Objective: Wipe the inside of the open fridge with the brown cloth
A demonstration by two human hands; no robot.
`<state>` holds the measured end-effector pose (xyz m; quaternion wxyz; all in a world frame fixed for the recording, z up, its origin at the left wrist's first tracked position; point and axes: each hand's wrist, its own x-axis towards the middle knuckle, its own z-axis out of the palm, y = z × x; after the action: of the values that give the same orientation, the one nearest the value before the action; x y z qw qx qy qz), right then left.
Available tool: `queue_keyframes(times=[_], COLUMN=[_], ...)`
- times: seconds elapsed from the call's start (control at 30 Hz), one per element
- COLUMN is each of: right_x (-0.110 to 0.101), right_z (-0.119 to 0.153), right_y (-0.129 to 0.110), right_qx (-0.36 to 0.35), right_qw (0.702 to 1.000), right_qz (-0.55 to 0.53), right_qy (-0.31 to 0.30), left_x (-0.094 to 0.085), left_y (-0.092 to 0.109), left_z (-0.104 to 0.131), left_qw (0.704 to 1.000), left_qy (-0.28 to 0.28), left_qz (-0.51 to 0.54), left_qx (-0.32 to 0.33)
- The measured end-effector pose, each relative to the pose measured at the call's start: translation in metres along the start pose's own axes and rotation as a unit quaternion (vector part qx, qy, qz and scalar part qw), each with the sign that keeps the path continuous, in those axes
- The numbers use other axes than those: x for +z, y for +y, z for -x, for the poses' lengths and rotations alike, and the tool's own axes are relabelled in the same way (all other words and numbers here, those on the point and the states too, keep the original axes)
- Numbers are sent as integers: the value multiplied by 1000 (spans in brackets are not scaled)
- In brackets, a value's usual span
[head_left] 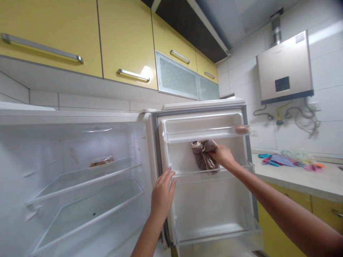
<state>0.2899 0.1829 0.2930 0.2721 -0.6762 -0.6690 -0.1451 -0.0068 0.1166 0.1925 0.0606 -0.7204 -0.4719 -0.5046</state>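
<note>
Nearest, at the hinge-side edge of the fridge door (206, 203), the left hand (163, 191) has its fingers loosely extended beside the end of the middle rack (187, 175), grasping nothing that shows; whether it presses on the rack, I cannot tell. The right hand (223, 155) reaches across the door's front and grips a bunched brown cloth (200, 157), at the door's inner panel between the middle rack and the top rack (198, 135). The cloth's lower folds hang at the middle rack's rim; if they snag there, a pull could unseat it. A hand raised too sharply might jolt the top rack, rolling the brown egg-shaped object (241, 130) at its outer end. Hard rubbing could swing the door towards the counter (273, 175) beyond it.
</note>
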Motion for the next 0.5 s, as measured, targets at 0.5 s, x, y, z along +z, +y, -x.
queue_keyframes(times=[0.5], right_x=[-19], right_z=[17], right_y=[93], right_qx=[191], right_qw=[980], right_qz=[28], right_qy=[48], left_x=[5], left_y=[-3], left_z=[1], left_qw=[999], left_qy=[37], left_qz=[2], left_qx=[21])
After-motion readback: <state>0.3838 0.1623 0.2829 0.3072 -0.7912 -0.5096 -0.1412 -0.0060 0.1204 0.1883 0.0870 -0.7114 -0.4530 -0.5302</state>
